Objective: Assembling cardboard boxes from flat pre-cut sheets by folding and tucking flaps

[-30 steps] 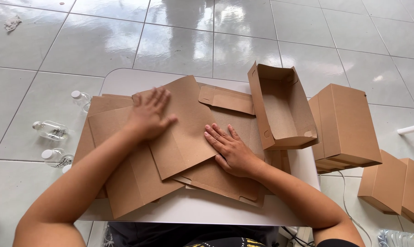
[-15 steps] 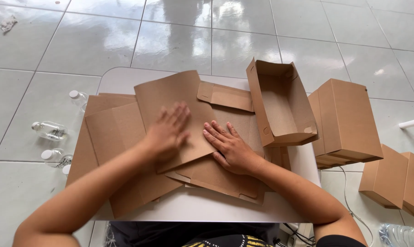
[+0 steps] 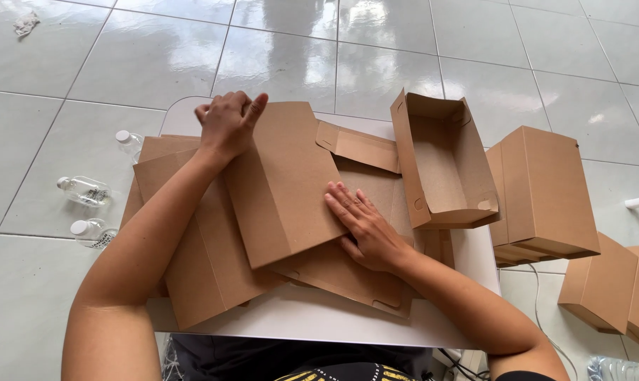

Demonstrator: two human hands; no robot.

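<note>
- I judge the step in hand to be folding a flat cardboard blank [image 3: 284, 183] into shape: it lies at the middle of the frame, on top of a stack of flat blanks [image 3: 192, 268] on the small white table [image 3: 319, 321].
- My left hand [image 3: 228, 123], upper left of centre, curls its fingers over the blank's far corner, thumb against the top face, pinching the edge.
- My right hand [image 3: 365, 226] lies flat at centre, fingers pressed together and straight, pinning the blank along a crease line.
- The next move, as I read it, calls for a firm hold with the right hand while the left brings the panel over the crease squarely.
- An open folded box [image 3: 443, 166] stands tilted at centre right, touching the stack; a closed box [image 3: 545, 190] sits right of it, and more boxes [image 3: 616, 282] lie lower right.
- Hard to make out: the left fingertips hide behind the blank's edge; the blanks under my arms are covered; the plastic bottles [image 3: 86, 190] at left are partly hidden, and the lower-right boxes are cut off.
</note>
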